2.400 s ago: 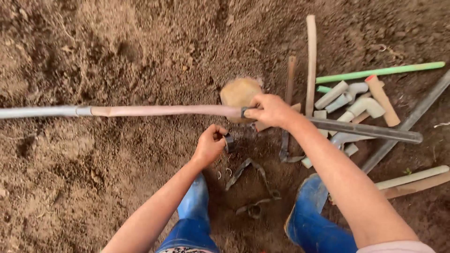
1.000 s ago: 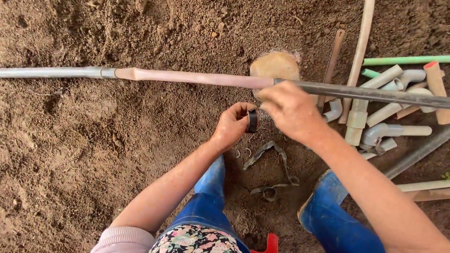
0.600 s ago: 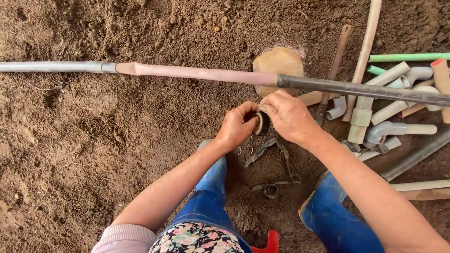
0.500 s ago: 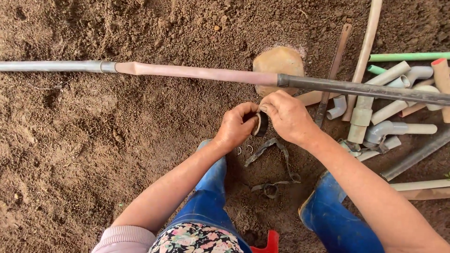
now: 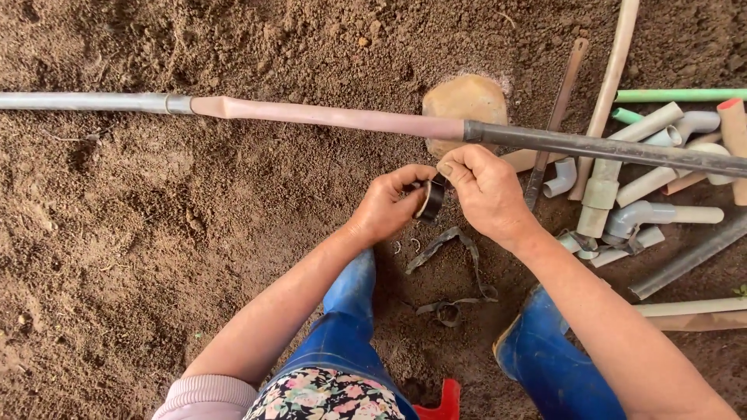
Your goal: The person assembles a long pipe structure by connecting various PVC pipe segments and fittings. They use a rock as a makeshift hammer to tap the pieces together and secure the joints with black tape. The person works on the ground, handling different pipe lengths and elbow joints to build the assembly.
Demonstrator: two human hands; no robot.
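My left hand [image 5: 389,204] and my right hand [image 5: 486,190] meet just below a long pipe [image 5: 327,117] that lies across the soil. Between them they hold a small black roll of tape [image 5: 430,199]. The left hand grips the roll; the right thumb and fingers pinch at its upper edge. The pipe runs grey on the left, pinkish in the middle and dark grey [image 5: 607,146] on the right, its joint just above my right hand. A tan stone [image 5: 465,101] props the pipe there.
Loose dark rubber strips [image 5: 455,268] lie on the soil between my blue boots [image 5: 354,284] [image 5: 545,365]. A heap of pale pipe pieces and elbows [image 5: 646,167], a green pipe [image 5: 681,95] and wooden sticks [image 5: 611,74] crowd the right side. A red object [image 5: 440,404] shows at the bottom edge.
My right hand left the pipe joint and came down to join the left hand at the tape roll. The view also shifted, bringing the pipe higher in the frame.
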